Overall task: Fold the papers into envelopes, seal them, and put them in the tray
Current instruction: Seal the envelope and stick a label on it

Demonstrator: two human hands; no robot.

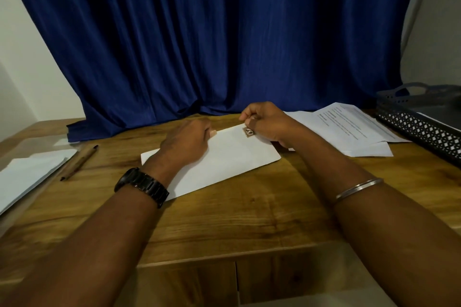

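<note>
On the desk [249, 219], right of the hands, stands a black perforated tray [419, 129], contents unclear. Printed papers [349, 127] lie beside it, text unreadable. Left hand [187, 142] presses the white envelope [232, 157] flat; right hand [269, 122] pinches its brown stamp [249, 131].

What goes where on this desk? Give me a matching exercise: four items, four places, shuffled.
Things
1. envelope
2. stamp
3. pen
4. tray

Places
a. far right of the desk
b. mid-desk, under the left hand
c. on the envelope's far corner, at the right hand fingertips
d. left, beside white sheets

Pairs: 1-b, 2-c, 3-d, 4-a
</note>
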